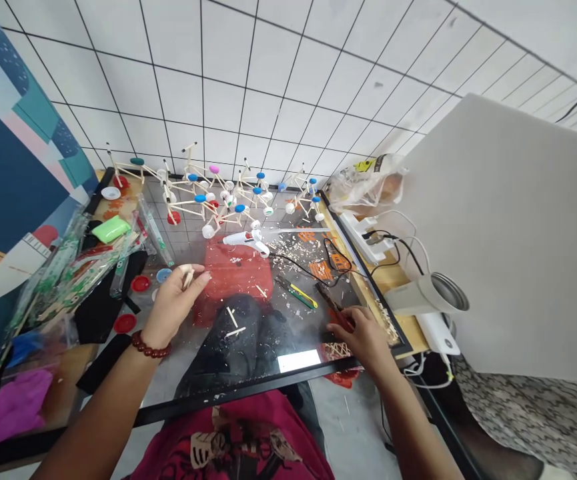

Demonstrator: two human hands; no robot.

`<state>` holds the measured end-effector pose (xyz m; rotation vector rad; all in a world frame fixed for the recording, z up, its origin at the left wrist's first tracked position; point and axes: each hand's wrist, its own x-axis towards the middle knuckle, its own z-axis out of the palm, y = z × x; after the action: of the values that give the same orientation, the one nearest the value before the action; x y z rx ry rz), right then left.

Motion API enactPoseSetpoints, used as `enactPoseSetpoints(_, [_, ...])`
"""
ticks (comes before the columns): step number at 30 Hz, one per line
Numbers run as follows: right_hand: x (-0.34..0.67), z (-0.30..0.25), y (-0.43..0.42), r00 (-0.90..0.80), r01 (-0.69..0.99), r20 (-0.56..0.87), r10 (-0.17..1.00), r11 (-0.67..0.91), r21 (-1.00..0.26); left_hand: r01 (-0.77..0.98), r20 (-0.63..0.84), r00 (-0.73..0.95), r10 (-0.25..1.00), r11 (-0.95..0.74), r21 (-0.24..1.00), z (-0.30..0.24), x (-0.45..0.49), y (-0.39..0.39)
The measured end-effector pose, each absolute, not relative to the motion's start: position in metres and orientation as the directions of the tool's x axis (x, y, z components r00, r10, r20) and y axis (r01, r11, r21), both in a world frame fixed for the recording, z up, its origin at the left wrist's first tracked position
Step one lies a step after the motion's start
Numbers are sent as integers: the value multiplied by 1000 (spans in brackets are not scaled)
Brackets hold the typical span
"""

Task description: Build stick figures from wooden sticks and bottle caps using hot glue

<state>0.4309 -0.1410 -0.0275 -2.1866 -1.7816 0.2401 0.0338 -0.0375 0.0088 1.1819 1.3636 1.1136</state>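
My left hand [171, 303], with a red bead bracelet at the wrist, is above the glass tabletop and pinches short wooden sticks [188, 277] between thumb and fingers. Lower right, my right hand [368, 337] is closed round the red handles of a pair of pliers [329, 300], whose dark jaws point away from me to the left. Beside the pliers lies a yellow and green utility knife [302, 295]. A few loose stick pieces [231, 318] rest on the glass between my hands. Behind them lies a white glue gun [242, 239].
Several stick-and-bottle-cap models [238, 193] stand along the tiled wall. Wood chips [293, 250] and the glue gun's black cord [301, 268] spread across the glass. On the right are a power strip [368, 240] and metal cup [428, 293]; on the left, plastic packets [68, 267] and red caps [125, 323].
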Motion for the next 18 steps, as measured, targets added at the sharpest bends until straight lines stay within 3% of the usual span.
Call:
enactPoseSetpoints(3, [434, -35, -140, 213, 923, 95, 972, -169, -346, -220, -154, -110, 982, 127, 967, 9, 31, -36])
enactPoseSetpoints(7, [438, -40, -140, 214, 927, 120, 969, -163, -339, -430, -183, -158, 970, 99, 897, 15, 26, -34])
enactPoseSetpoints(11, [393, -26, -144, 223, 932, 372, 901, -85, -353, -523, -151, -236, 960, 5, 852, 23, 25, -34])
enactPoseSetpoints(13, [344, -15, -147, 24, 896, 395, 918, 156, -416, -530, -128, -257, 958, -29, 847, 24, 26, -34])
enactPoseSetpoints(14, [316, -10, -148, -187, 825, 315, 931, 323, -463, -526, -124, -260, 958, -33, 850, 24, 27, -34])
enactPoseSetpoints(16, [263, -6, -148, -645, 574, 199, 738, 639, -512, -507, -121, -257, 959, -27, 861, 21, 29, -34])
enactPoseSetpoints(18, [222, -9, -142, -849, 388, 134, 510, 776, -497, -490, -111, -258, 960, -31, 871, 16, 31, -34])
